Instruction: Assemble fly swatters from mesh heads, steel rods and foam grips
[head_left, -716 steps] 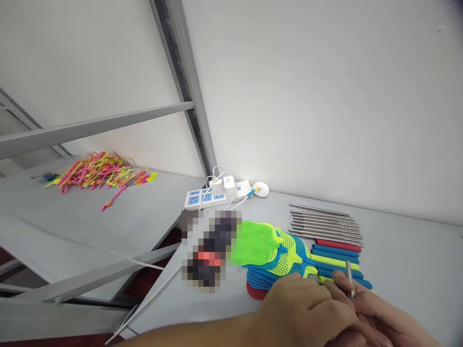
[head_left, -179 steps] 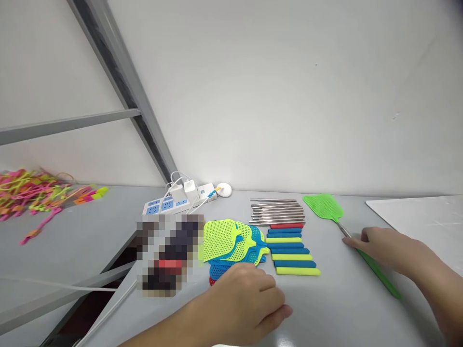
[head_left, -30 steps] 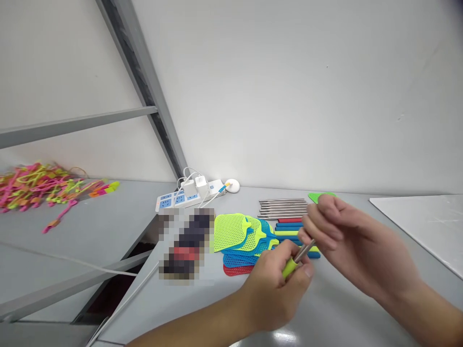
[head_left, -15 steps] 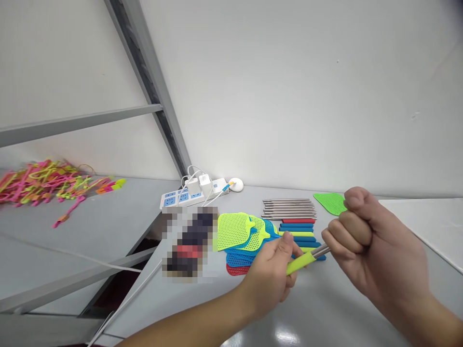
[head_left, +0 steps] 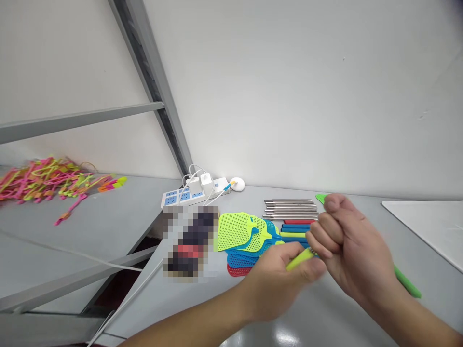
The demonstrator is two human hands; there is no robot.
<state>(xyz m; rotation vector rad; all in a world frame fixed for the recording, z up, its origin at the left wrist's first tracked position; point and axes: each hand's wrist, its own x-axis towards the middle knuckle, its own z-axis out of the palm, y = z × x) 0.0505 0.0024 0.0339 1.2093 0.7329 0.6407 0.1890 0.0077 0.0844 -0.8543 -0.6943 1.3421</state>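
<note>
Yellow-green sleeve (head_left: 298,260) is grasped by left hand (head_left: 277,284); metal rod (head_left: 313,250), mostly hidden, is clenched in right hand (head_left: 347,246). Mesh heads (head_left: 236,230) are piled left of grip.

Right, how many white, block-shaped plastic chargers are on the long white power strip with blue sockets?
2, side by side on the power strip: the left charger and, just beside it, the right charger, as pictured. Another could be hidden behind them.
</note>
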